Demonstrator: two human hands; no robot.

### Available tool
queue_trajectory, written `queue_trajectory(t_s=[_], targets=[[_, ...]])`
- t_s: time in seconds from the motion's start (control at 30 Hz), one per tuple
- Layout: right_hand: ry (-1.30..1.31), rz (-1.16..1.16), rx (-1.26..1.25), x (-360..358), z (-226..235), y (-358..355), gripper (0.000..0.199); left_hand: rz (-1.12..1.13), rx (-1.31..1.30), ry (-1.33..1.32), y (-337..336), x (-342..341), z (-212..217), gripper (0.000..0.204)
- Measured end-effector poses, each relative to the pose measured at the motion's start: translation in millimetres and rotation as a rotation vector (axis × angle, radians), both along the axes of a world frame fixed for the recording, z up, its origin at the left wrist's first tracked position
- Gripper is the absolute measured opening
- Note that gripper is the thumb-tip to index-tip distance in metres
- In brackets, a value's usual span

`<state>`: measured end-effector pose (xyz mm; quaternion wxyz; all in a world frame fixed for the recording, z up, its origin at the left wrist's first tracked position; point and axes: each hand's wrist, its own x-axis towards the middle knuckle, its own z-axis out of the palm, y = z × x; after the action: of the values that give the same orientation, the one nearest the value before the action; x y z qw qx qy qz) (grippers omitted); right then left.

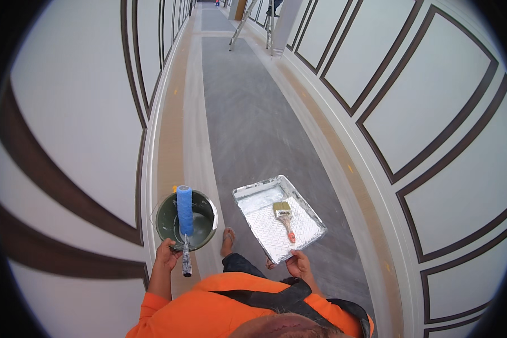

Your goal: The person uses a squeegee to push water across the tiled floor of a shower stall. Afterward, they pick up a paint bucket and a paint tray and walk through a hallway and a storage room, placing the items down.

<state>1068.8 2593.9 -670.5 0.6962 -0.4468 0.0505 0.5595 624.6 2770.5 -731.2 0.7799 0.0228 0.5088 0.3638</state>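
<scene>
The person stands in a long corridor and carries things in both hands. The left hand (pixel 167 254) is closed around the near rim of a round green bucket (pixel 167 219) and, as it seems, also around the grey handle of a paint roller (pixel 185 211). The roller lies across the top of the bucket, with its blue sleeve pointing away from the person and its handle sticking out over the near rim, toward the body. Inside the bucket there is some light paint, but how much I cannot tell.

The right hand (pixel 299 262) is closed on the near corner of a silver paint tray (pixel 307 216), with the thumb on top of the rim. The tray is held out in front of the person, a little tilted, above the floor (pixel 253 124). In the far end of the tray there is white paint. A paintbrush (pixel 284 217) with a red handle lies on the ribbed part, near the middle, its bristles toward the far end.

Between the bucket and the tray, 1 foot in a sandal (pixel 227 241) stands on the grey floor. White walls (pixel 79 112) with dark frames run along both sides. Far ahead, at the right wall, stands a ladder (pixel 239 25).
</scene>
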Motion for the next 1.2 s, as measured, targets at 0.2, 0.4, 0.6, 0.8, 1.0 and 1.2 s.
queue_trajectory(t_s=[0.2, 0.4, 0.6, 0.8, 1.0, 1.2], targets=[[0.039, -0.020, -0.100, 5, 77, 13, 0.039, 0.110, -0.099, 0.015, -3, -24, 110, 0.027], [-0.024, -0.002, -0.172, 5, 27, 19, 0.031, 0.186, -0.079, 0.066, -84, -32, 43, 0.019], [0.067, -0.089, -0.095, 69, -150, 161, 0.044, 0.136, -0.146, 0.163, 25, 21, -137, 0.017], [0.067, -0.121, -0.135, 83, -133, 231, 0.046, 0.096, -0.166, 0.136, 115, 42, -135, 0.014], [0.024, -0.129, -0.154, 110, -210, 384, 0.045, -0.025, -0.172, 0.112, 359, 86, -220, 0.013], [0.018, -0.161, -0.160, 178, -183, 431, 0.044, -0.074, -0.113, 0.100, 458, 183, -203, 0.017]])
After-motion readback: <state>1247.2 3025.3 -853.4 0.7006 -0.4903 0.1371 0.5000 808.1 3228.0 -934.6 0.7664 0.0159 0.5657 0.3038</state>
